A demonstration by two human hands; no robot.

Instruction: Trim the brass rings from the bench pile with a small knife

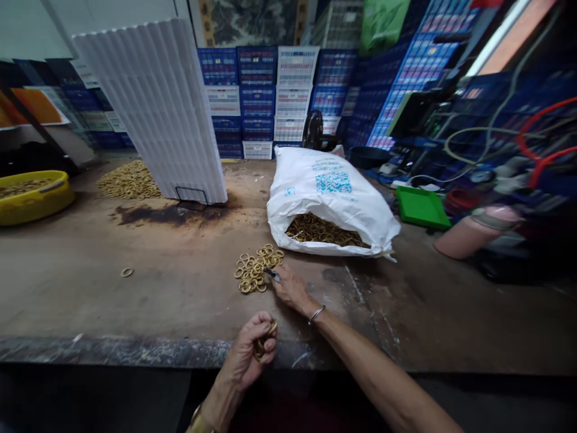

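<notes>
My left hand (255, 346) is closed around several brass-coloured rings (260, 347) above the front edge of the table. Farther forward, my right hand (288, 284) grips a small dark tool (271, 274) whose kind I cannot make out. Its tip reaches the right side of a loose pile of brass-coloured rings (252, 267) on the tabletop. Just behind that pile lies a white woven sack (311, 174), its mouth gaping toward me and full of darker rings (322, 230). One single ring (127, 272) lies apart on the left.
A corrugated white panel (166, 114) stands in a black wire holder (192, 195). Behind it spreads a bigger ring heap (130, 179). A yellow basin (40, 204) sits far left. On the right are a green tray (422, 207) and a pink cylinder (478, 231). Stacked crates (256, 102) line the back.
</notes>
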